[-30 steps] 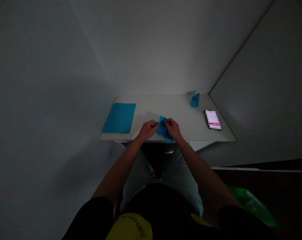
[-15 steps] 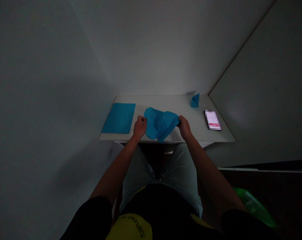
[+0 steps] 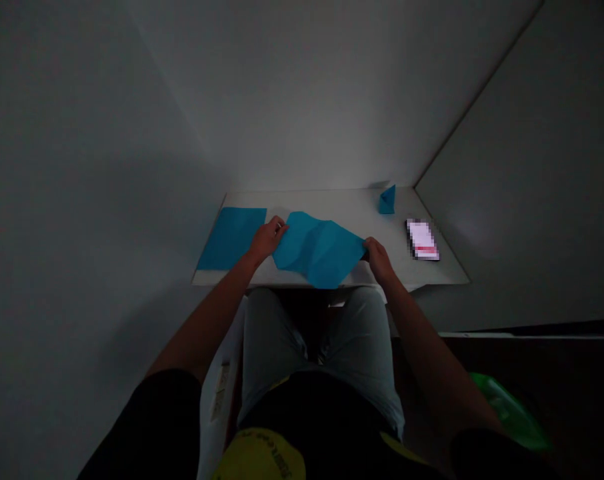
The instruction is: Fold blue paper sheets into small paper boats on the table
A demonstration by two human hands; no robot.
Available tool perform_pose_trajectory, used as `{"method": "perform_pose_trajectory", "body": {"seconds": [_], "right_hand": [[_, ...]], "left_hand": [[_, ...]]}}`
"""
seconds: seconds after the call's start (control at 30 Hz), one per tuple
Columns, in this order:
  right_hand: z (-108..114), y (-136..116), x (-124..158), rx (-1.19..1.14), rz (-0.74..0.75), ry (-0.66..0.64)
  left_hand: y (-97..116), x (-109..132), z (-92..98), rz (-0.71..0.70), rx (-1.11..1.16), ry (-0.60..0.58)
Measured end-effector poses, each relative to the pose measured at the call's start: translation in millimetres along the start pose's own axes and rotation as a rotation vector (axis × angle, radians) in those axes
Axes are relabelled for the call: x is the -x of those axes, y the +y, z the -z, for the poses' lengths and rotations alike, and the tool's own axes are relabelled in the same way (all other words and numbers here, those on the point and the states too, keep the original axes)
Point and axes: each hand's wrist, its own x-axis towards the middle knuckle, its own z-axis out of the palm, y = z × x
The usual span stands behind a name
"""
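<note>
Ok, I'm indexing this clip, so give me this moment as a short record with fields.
Setting: small white table in a dim wall corner
Left hand: pinches the left edge of the creased blue paper sheet
Right hand: pinches that sheet's right corner
Sheet state: spread open near the table's front edge
Elsewhere: flat blue sheet at left, small folded blue paper piece back right, phone at right

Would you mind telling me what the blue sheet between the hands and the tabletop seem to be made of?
Blue sheet: likely thin matte paper; it holds sharp creases. Tabletop: probably smooth white laminate or painted board; dim light leaves it open.
</note>
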Motion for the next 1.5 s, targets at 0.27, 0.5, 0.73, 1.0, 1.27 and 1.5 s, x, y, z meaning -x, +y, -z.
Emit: {"method": "perform_pose_trajectory", "body": {"seconds": [0.27, 0.5, 0.73, 1.0, 1.27, 1.5], "right_hand": [[18.4, 21.0, -3.3, 0.131, -0.053, 0.178], [30.5, 35.2, -3.1, 0.21, -0.132, 0.3], [44.5, 45.2, 4.7, 0.528, 0.053, 0.288], [3.7, 30.8, 17.9, 0.951, 0.385, 0.102], [-47.1, 36.1, 13.7, 1.162, 0.514, -0.381], [-62.6, 45.2, 3.1, 1.226, 0.458, -0.258]], "left_hand": [[-9.4, -46.5, -2.7, 0.1, 0.057, -0.032], [-32.3, -22.3, -42.4, 0.2, 0.071, -0.32], [-11.2, -7.8, -43.2, 0.068, -0.212, 0.086], [44.3, 58.3, -112.7, -0.078, -0.479, -0.137], [2.9, 44.9, -92.3, -0.356, -0.483, -0.328], [4.1, 65.7, -94.1, -0.268, -0.476, -0.256]]}}
